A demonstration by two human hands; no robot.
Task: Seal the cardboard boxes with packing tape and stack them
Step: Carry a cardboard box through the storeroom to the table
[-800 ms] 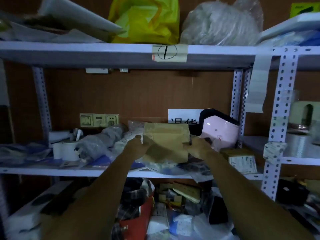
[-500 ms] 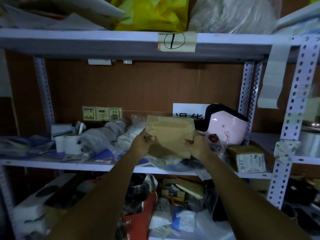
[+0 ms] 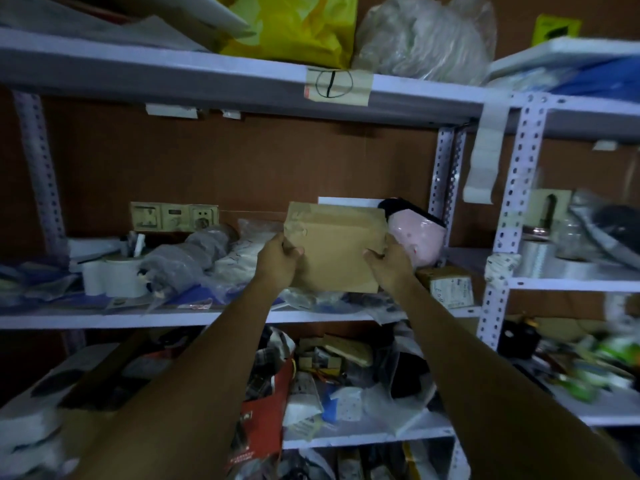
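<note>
Left hand (image 3: pixel 278 259) and right hand (image 3: pixel 389 263) grip opposite sides of a taped cardboard box (image 3: pixel 337 249), thumbs curled onto its near face. The box is held above the cluttered middle shelf (image 3: pixel 104 320), beside a pink object (image 3: pixel 417 237); tape rolls (image 3: pixel 116 277) stand leftward.

Plain brown cardboard box (image 3: pixel 337 252), pink helmet (image 3: pixel 417 239), yellow bag (image 3: pixel 298 27), white shelves (image 3: pixel 173 318)

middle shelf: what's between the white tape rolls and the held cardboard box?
Head view: a grey plastic-wrapped bundle and a clear bag of white material lie between the white tape rolls and the cardboard box.
</note>
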